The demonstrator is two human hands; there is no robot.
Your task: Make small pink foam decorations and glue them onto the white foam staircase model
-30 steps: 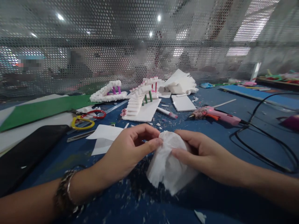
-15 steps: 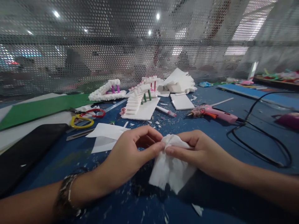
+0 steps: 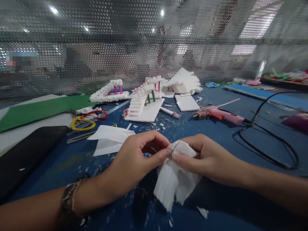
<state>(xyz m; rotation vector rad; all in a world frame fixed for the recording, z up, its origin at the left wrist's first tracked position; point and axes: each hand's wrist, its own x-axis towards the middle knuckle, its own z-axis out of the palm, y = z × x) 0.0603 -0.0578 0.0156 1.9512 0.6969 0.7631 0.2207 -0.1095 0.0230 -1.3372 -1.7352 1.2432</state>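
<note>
A crumpled white tissue (image 3: 168, 186) hangs between both hands, low over the blue table. My left hand (image 3: 139, 157) pinches its upper edge between thumb and fingers. On the other side my right hand (image 3: 207, 157) grips the bunched top, its thumb pressed on the front and its fingertips hidden behind the tissue. White paper pieces (image 3: 108, 139) lie beside my left hand. Beyond the hands stands a small white stair model (image 3: 138, 106) with green posts on a white base. A pink glue gun (image 3: 223, 115) rests to the right.
Scissors (image 3: 83, 124), a cutter (image 3: 80, 137) and a black flat object (image 3: 31, 154) lie at left, near a green sheet (image 3: 48, 107). A black cable (image 3: 291, 147) loops at right. White scraps dot the blue table (image 3: 96, 202); a perforated metal screen (image 3: 134, 41) stands behind.
The tissue's folds have shifted, and its loose lower end hangs slightly lower. Both hands keep their pinch on it and have barely moved.
</note>
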